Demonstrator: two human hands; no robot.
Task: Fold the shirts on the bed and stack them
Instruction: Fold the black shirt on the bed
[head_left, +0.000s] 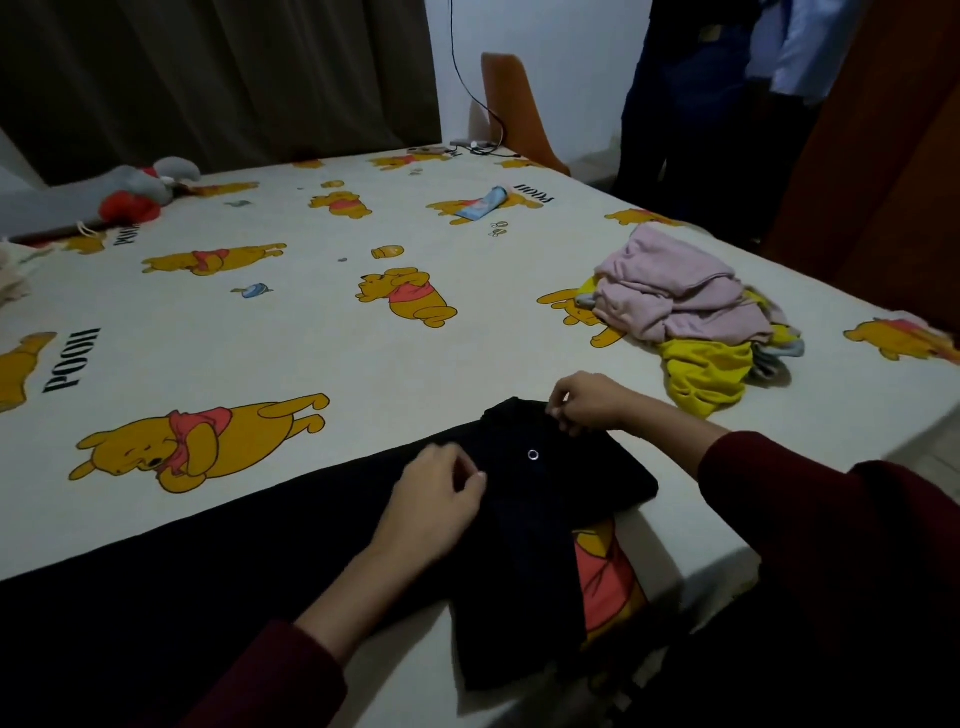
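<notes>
My left hand (436, 499) and right hand (587, 402) each pinch the black shirt (530, 519), which lies on the bed (337, 364) at its near edge. Unfolded pile (691, 317) lies right of that shirt.

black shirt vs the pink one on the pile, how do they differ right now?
The black shirt lies spread flat at the near edge of the bed; the pink shirt is crumpled atop a heap at the right. The left hand and right hand both pinch the black shirt; the pink shirt is untouched. Neither is stacked.
</notes>
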